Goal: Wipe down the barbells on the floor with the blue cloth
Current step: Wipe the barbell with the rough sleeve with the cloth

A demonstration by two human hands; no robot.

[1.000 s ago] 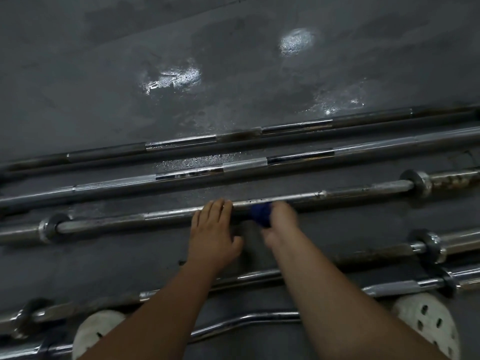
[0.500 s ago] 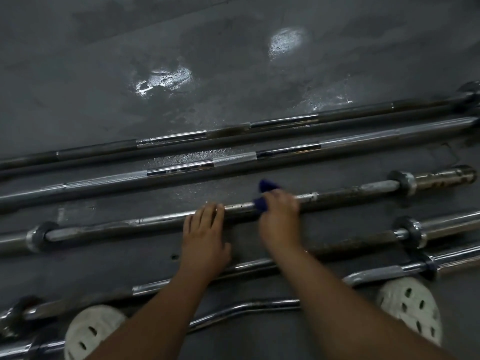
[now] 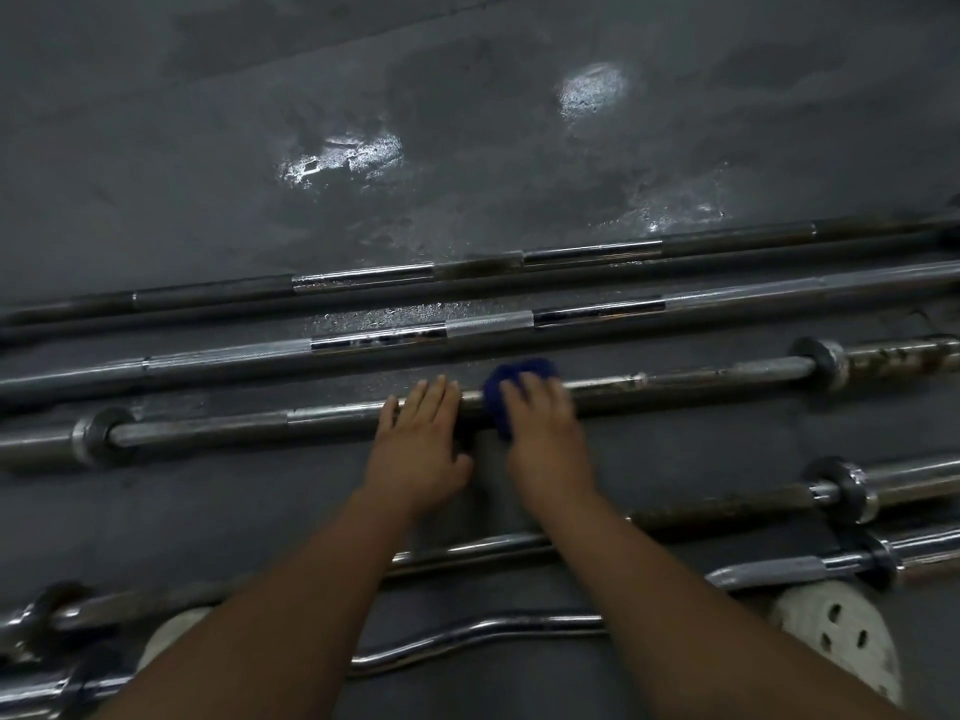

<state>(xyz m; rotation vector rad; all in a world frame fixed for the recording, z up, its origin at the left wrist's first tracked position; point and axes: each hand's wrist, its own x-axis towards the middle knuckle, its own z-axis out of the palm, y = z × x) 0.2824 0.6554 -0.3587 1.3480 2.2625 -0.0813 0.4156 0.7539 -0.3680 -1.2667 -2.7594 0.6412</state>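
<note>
Blue cloth (image 3: pixel 511 387) bunched | right hand (image 3: pixel 545 433) presses it | rusty barbell (image 3: pixel 727 374)

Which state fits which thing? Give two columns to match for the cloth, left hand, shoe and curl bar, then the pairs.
1 cloth
2 left hand
3 shoe
4 curl bar

A white, with holes
B lies flat on a bar, empty
C bent, chrome
D blue, under the right hand

Pairs: 1-D, 2-B, 3-A, 4-C

Glossy chrome metal barbell (image 3: pixel 384 340) with knurled bands, fuzzy blue cloth (image 3: pixel 511 379), matt grey floor (image 3: pixel 208 148)
</note>
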